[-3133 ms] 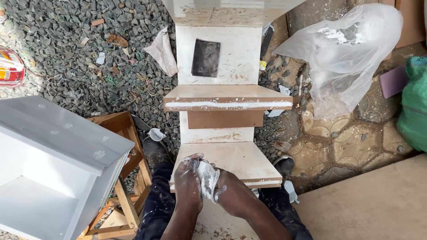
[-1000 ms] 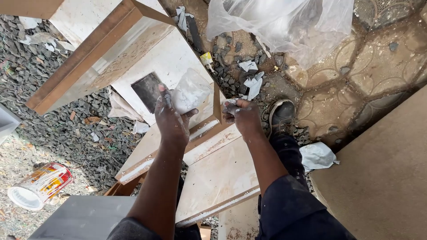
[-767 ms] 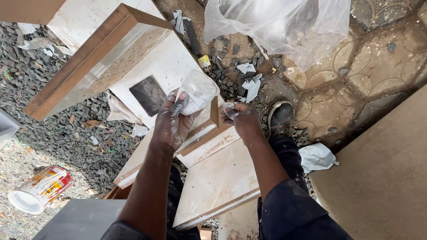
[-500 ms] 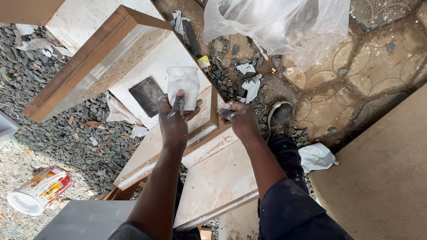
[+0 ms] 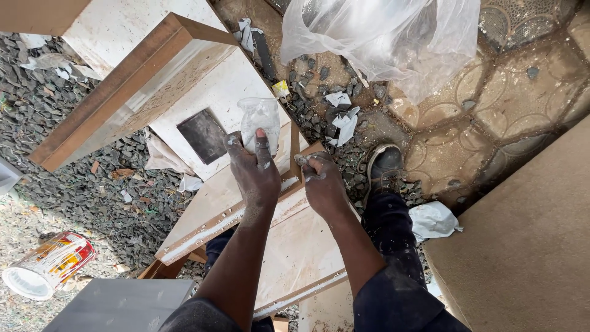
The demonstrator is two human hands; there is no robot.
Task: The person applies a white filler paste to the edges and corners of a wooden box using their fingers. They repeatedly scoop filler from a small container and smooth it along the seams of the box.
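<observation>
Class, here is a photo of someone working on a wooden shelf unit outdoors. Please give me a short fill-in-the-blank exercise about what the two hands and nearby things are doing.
1. The left hand presses a crumpled clear ____ bag against the white panel.
2. The right hand rests closed on the shelf's ____ edge.
3. A paint can lies on its ____ on the gravel.

Missing words: plastic; front; side

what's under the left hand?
The left hand pins a crumpled clear plastic bag against a white panel of the wooden unit. The part of the bag beneath the palm is hidden.
</observation>
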